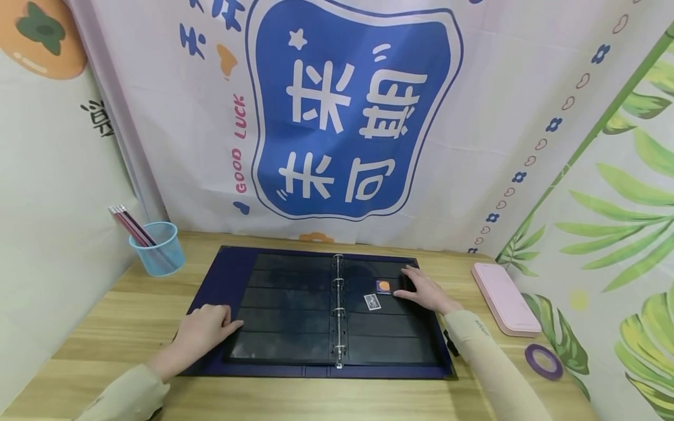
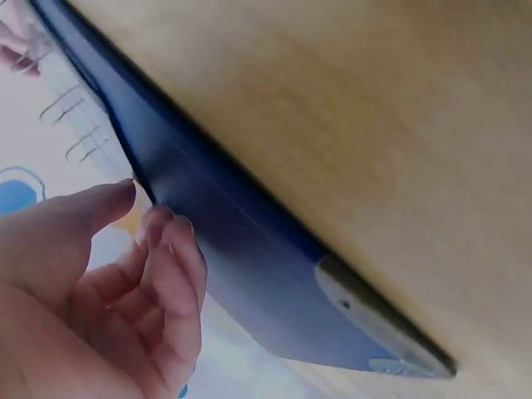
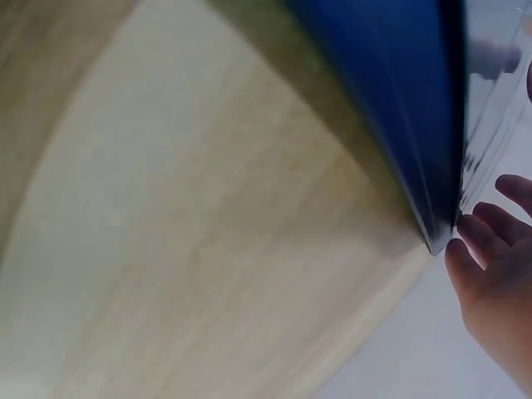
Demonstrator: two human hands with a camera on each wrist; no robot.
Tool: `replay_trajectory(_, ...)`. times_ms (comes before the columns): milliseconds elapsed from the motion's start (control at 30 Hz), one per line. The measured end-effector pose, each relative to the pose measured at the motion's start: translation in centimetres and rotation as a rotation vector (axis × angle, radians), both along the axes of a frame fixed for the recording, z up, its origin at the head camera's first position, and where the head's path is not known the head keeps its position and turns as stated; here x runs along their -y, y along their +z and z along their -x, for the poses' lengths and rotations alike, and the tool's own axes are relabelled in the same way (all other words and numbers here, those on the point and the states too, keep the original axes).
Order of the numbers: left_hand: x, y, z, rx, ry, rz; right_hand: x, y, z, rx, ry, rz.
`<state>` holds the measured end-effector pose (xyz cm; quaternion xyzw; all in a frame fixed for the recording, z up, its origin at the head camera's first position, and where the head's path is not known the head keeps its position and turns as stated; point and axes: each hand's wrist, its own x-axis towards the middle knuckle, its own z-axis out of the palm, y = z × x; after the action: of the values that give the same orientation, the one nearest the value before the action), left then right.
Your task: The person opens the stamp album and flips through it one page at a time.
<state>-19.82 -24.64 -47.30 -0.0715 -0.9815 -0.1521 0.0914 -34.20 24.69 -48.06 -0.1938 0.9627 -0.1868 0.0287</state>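
Note:
A dark blue ring binder [image 1: 210, 295] lies open on the table, with black pocket pages [image 1: 286, 301] on both sides of its metal rings [image 1: 339, 316]. On the right page are a stamp with an orange disc [image 1: 384, 286] and, just below it, a tilted black-and-white stamp [image 1: 372, 302]. My left hand [image 1: 204, 333] is over the left cover, its thumb at the page's edge; in the left wrist view its fingers [image 2: 170, 283] are loosely curled. Over the right page's outer edge rests my right hand [image 1: 423, 290], fingers relaxed, the thumb beside the orange stamp.
A blue mesh cup [image 1: 160, 251] with several pencils [image 1: 134, 227] stands at the back left. On the right lie a pink case [image 1: 505, 298] and a roll of purple tape [image 1: 543, 361]. Printed cloth [image 1: 442, 193] hangs behind the wooden table [image 1: 105, 327].

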Motion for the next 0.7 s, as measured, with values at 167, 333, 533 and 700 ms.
replay_trajectory(167,-0.3,-0.5,0.2,-0.206,-0.032,0.122,0.1,-0.2,0.2,0.008,0.008,-0.028)
replay_trajectory(333,-0.4,-0.9,0.6,-0.360,-0.062,0.199,-0.2,-0.5,0.6,-0.044,0.040,-0.077)
replay_trajectory(533,-0.6,-1.1,1.1,-0.346,-0.147,0.230,-0.4,-0.6,1.2,-0.066,0.094,-0.123)
replay_trajectory(700,-1.0,-1.2,1.1,-0.161,-0.229,0.210,-0.7,-0.6,1.7,-0.047,0.097,-0.140)
